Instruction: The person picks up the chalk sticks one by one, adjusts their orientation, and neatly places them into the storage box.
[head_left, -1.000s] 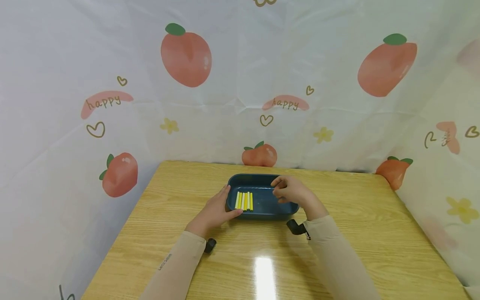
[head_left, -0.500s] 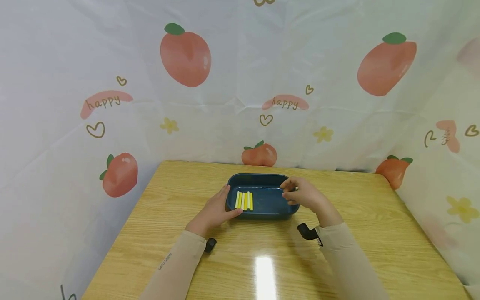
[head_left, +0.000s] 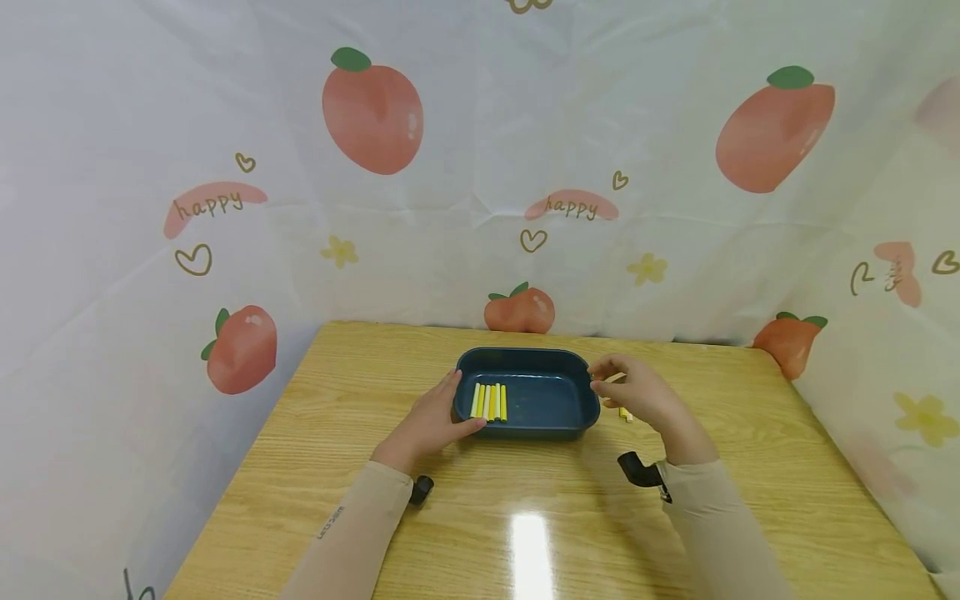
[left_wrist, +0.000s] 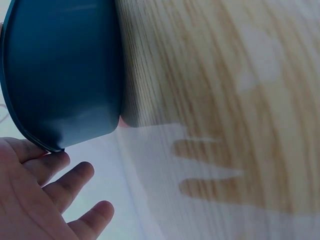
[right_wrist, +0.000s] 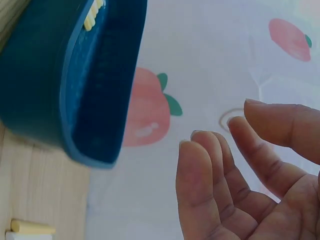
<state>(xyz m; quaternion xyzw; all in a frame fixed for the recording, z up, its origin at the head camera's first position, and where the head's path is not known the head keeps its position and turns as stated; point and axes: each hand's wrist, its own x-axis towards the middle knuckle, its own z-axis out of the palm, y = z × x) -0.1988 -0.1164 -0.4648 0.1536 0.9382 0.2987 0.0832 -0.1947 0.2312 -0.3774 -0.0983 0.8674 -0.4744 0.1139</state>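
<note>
In the head view a dark blue rectangular tray (head_left: 536, 433) stands on the table. Several yellow and white chalk sticks (head_left: 488, 402) lie side by side in its left part. My left hand (head_left: 429, 427) rests against the tray's left front corner, thumb at the front rim; the left wrist view has its fingers straight and spread, touching the rim. My right hand (head_left: 637, 398) is just beyond the tray's right end, fingers loosely bent and apart, holding nothing in the right wrist view. Partly behind it, a yellow and a white chalk stick (head_left: 625, 414) lie on the table.
The wooden table (head_left: 480, 533) reaches back to a white curtain (head_left: 450, 125) printed with peaches, which also hangs at both sides. A black wrist mount (head_left: 637, 469) hangs below the right wrist, another black mount (head_left: 422, 490) beside the left.
My right hand has moved right, from over the tray to past its right end, and chalk sticks on the table now show beside it. The left hand, tray and chalk inside stay put.
</note>
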